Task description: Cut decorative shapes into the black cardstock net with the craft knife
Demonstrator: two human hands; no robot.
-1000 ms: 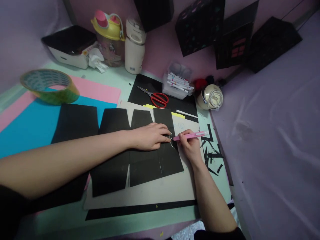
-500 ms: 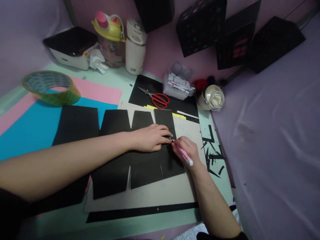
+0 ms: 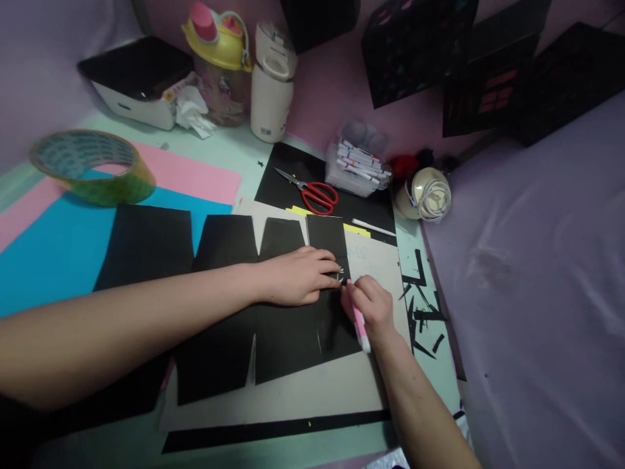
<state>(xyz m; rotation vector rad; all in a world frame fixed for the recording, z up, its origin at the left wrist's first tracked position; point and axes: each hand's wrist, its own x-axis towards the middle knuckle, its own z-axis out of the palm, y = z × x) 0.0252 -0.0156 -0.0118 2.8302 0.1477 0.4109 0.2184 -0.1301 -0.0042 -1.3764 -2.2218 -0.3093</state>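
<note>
A black paper sheet (image 3: 229, 306), cut into several joined panels, lies on a grey cardboard mat (image 3: 317, 384). My left hand (image 3: 293, 277) lies flat on its right panel, fingers pressed down beside small white cut marks. My right hand (image 3: 374, 306) is closed on a pink craft knife (image 3: 360, 324), its tip touching the paper at those marks and its body pointing back toward me.
Red scissors (image 3: 315, 193), a white pen (image 3: 374, 227), a box of markers (image 3: 359, 169) and a jar (image 3: 424, 193) sit behind. A tape roll (image 3: 88, 166) rests on pink and blue sheets at left. Black paper scraps (image 3: 422, 306) lie right of the mat. Bottles and black boxes stand at the back.
My right hand has turned the pink knife from pointing right to pointing back toward me, tip kept at the cut marks. My left hand stays pressed on the paper.
</note>
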